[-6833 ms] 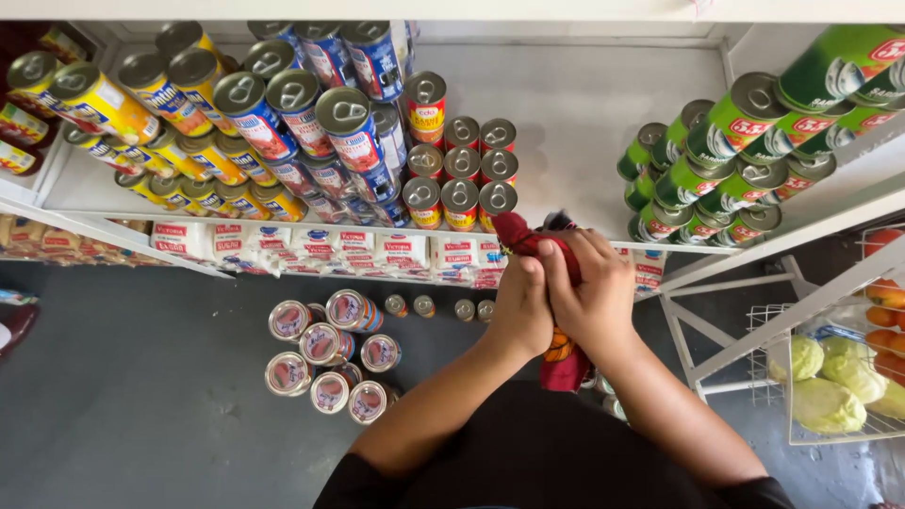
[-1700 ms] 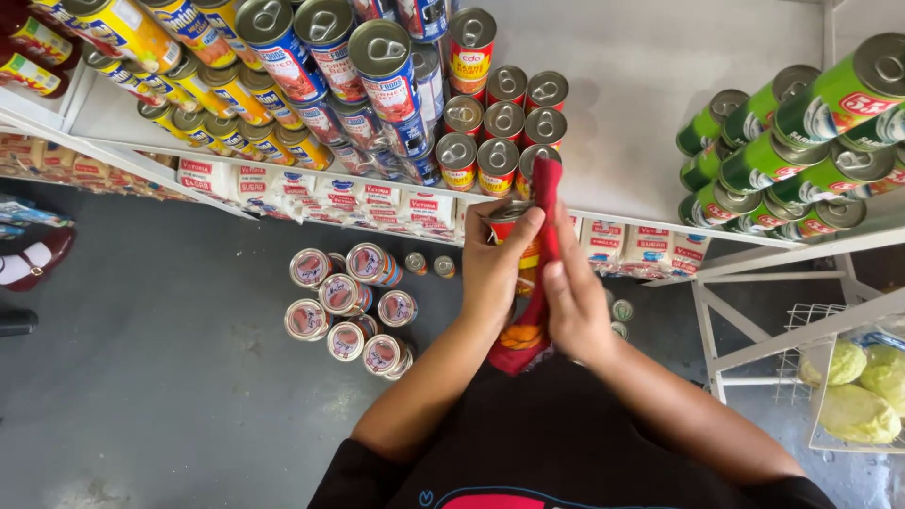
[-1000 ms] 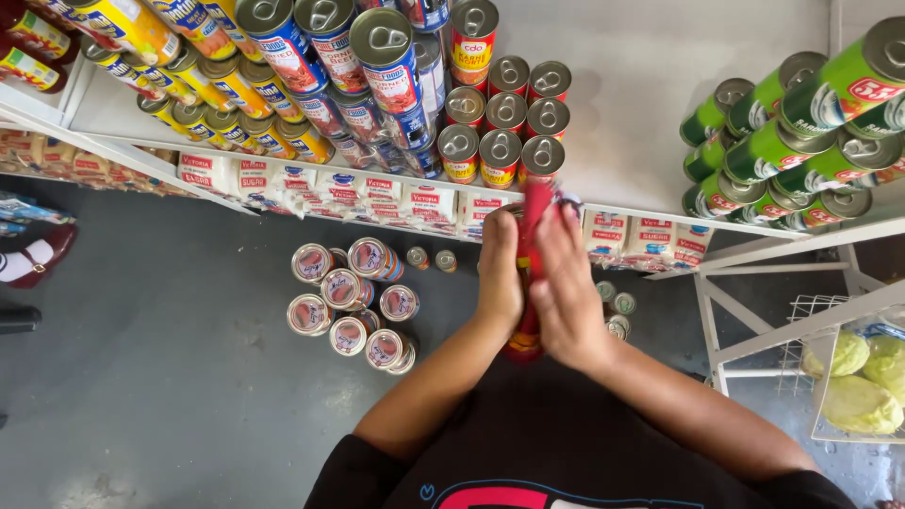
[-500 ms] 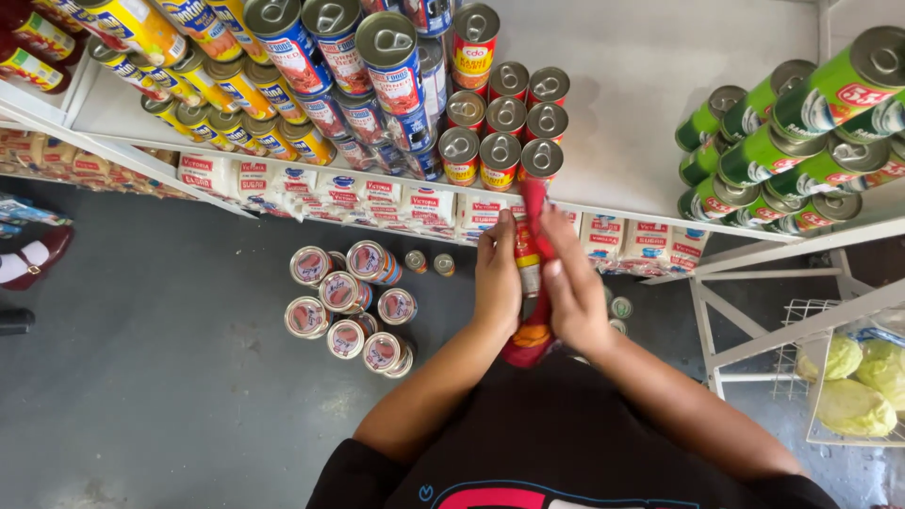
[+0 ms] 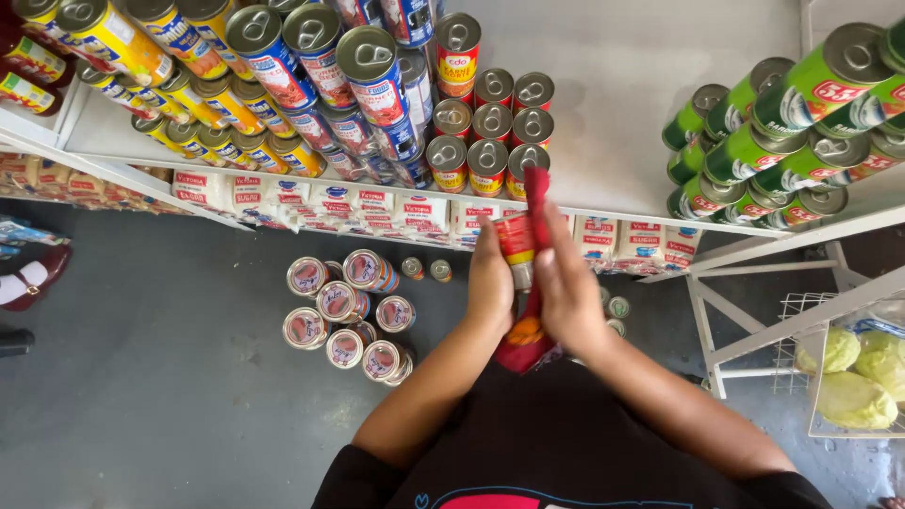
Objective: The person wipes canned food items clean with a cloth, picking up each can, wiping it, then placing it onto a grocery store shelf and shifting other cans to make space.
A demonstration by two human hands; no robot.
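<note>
Both hands press a small red can [image 5: 517, 247] wrapped in a red cloth [image 5: 528, 335]: left hand [image 5: 490, 283] and right hand [image 5: 566, 287] each in a closed grip. Since half a second ago the can has dropped slightly from the shelf [image 5: 641, 123] edge, suggesting wiping continues.

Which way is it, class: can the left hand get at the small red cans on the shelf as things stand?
Probably not right away: the left hand and right hand are pressed around a can wrapped in a red cloth. The red cans sit unblocked just beyond.
</note>
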